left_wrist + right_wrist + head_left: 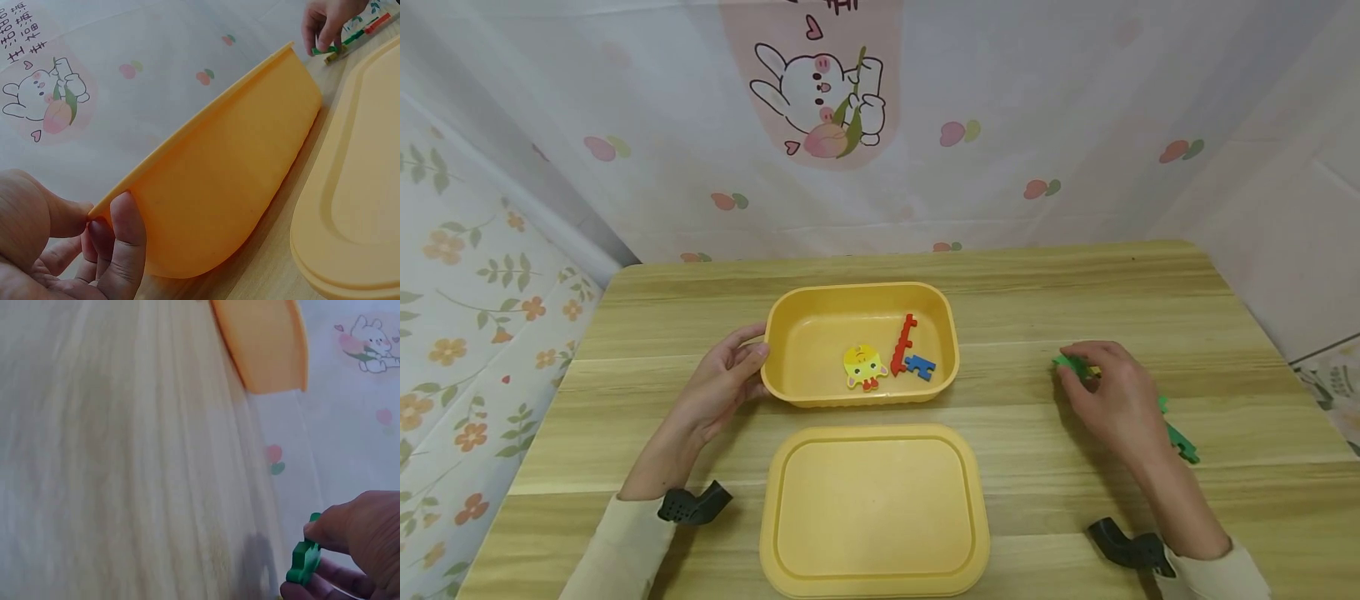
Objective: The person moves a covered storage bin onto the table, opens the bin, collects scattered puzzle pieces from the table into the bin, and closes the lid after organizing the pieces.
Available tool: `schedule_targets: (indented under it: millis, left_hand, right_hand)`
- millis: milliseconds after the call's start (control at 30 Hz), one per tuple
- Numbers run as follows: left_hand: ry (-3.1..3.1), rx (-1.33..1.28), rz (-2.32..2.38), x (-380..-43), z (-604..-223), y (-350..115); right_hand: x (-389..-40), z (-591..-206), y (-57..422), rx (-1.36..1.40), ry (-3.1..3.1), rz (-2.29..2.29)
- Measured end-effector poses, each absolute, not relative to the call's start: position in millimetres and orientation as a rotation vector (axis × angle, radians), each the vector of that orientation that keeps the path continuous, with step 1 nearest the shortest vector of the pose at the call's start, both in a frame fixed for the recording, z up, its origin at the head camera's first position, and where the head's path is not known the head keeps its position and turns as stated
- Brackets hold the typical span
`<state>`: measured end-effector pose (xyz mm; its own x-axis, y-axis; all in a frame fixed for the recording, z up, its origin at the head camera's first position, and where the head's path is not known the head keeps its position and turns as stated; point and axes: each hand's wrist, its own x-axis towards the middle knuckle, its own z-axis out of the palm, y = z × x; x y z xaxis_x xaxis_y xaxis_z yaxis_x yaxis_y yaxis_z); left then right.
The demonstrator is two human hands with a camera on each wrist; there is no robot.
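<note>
Behind everything, a white cloth (647,75) printed with a rabbit (805,87). Below it, a wood-grain tabletop (1037,492). Left of the tabletop's center and nearer its far edge, a yellow container (805,354) standing open side up. Just in front of it, toward the near edge, a matching lid (875,508) lying flat. Between container and left edge, a left hand (726,375) pinching the container's left rim, thumb at the lip, fingers against the outer wall. On the tabletop's right half, well apart from the container, a right hand (1111,396) pinching a green piece (304,561) between thumb and fingers. At both cuffs (628,533), black wrist mounts (695,506). Toward the right edge, partly hidden by the right arm (1183,508), a green notched strip (1182,442); close by, in the left wrist view, a red strip (377,23). Inside the container, toward its right end, a long red piece (903,343), a yellow animal-face piece (862,367) to its left, a small blue piece (920,365) beside its near end. Near the right fingertips, a yellowish scrap (331,58), mostly covered.
</note>
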<state>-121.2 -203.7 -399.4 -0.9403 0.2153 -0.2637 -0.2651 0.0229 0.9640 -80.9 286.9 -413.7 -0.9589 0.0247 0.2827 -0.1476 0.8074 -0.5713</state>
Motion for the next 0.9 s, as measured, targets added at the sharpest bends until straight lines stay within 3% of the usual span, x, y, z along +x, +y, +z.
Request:
schedule_targets:
  millis: [900]
  left_hand:
    - [1.977, -0.065, 1.966, -121.7, -399.7, -204.2]
  right_hand:
    - [-91.0, -404.4, 270.5, 0.057, -2.694, 1.085]
